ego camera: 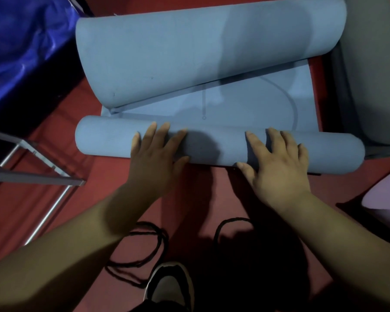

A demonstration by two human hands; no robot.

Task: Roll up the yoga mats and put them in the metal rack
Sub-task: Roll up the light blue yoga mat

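The red floor (189, 194) is taking up most of the view, and the blue yoga mat (245, 104) is lying across it in front of the person, only partly rolled. A broad loose curl (189, 52), apparently the mat's far end, is arching back over the flat stretch, so that length is still waiting to be taken in. At the near end, a tight roll (212, 145) is sitting crosswise on the mat, with a short flat stretch showing between it and the curl. The metal rack (32, 176) is standing at the left, well apart from the roll, and nothing is showing in the part of it that is visible. A grey surface (374, 75) and a pink one (387, 194) are lying at the right; whether these are further mats is unclear. The left hand (153, 158) and right hand (277, 167) are both pressing flat on top of the roll with straight, spread fingers, clasping nothing. By my reading the rolling is about halfway through for this mat, and the carry to the rack is not yet begun.
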